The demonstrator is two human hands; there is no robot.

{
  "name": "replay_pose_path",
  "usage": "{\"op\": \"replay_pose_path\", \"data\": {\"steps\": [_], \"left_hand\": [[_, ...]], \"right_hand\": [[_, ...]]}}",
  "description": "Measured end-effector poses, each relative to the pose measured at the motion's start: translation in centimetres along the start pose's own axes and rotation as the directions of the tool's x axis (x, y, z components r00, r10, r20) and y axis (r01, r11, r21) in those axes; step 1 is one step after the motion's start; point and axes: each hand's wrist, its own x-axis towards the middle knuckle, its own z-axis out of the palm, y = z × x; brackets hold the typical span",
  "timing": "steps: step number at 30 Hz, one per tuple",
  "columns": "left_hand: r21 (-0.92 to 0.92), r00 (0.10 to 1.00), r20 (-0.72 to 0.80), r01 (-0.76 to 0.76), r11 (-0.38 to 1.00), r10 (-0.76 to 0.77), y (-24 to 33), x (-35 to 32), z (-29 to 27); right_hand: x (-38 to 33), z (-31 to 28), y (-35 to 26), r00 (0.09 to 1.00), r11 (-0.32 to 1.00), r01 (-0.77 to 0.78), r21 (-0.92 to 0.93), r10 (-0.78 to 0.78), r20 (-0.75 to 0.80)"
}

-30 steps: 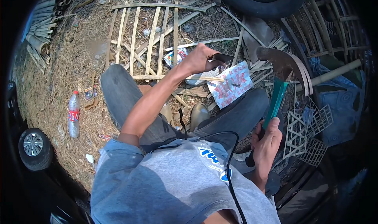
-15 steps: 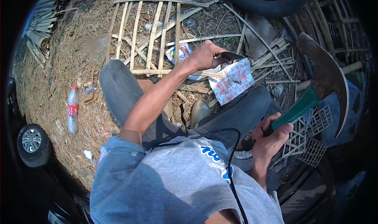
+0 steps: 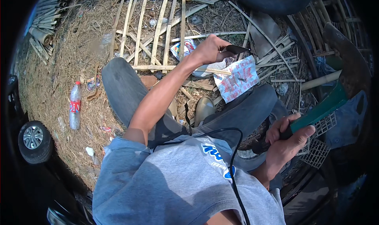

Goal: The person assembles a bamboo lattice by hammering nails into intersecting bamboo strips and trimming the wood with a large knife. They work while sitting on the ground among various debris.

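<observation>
My left hand [image 3: 211, 51] is closed on a flat dark strip [image 3: 237, 49], its exact kind unclear, beside the far side of a printed white-and-red paper sheet [image 3: 241, 79]. Below that hand, the near rail of a light bamboo slat lattice [image 3: 158, 68] overlaps the sheet. On the right, my right hand [image 3: 286, 144] wraps round the green handle of a chopping tool [image 3: 316, 112]. Its broad, curved, rusty blade [image 3: 345, 55] points up and away, partly lost in the dark rim of the picture.
Bamboo strips [image 3: 276, 55] lie scattered beyond my knees. A black tyre [image 3: 272, 1] lies at the far right. A plastic bottle [image 3: 74, 106] rests on dry grass at left, near a car wheel [image 3: 34, 141]. A black cable [image 3: 237, 146] hangs over my shirt.
My right hand has swung the chopping tool to the right and slightly outward. The left hand keeps its grip on the dark strip; the whole view has shifted a little.
</observation>
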Motion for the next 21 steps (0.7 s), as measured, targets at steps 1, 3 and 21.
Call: {"op": "replay_pose_path", "data": {"steps": [1, 3, 21], "left_hand": [[-0.005, 1.0, 0.001, -0.003, 1.0, 0.003, -0.1, 0.1, 0.1], [-0.032, 1.0, -0.01, -0.004, 0.999, 0.004, -0.4, 0.0, 0.3], [0.101, 0.997, -0.071, 0.012, 0.995, -0.005, 2.2, 1.0, 1.3]], "right_hand": [[0.0, 0.1, 1.8, 1.0, 0.999, -0.013, -0.048, 0.014, 0.014], [0.8, -0.4, 5.3, 0.979, 0.933, -0.016, -0.36, 0.087, 0.182], [1.8, -3.1, 3.2, 0.982, 0.98, -0.18, 0.09, 0.174, 0.071]]}}
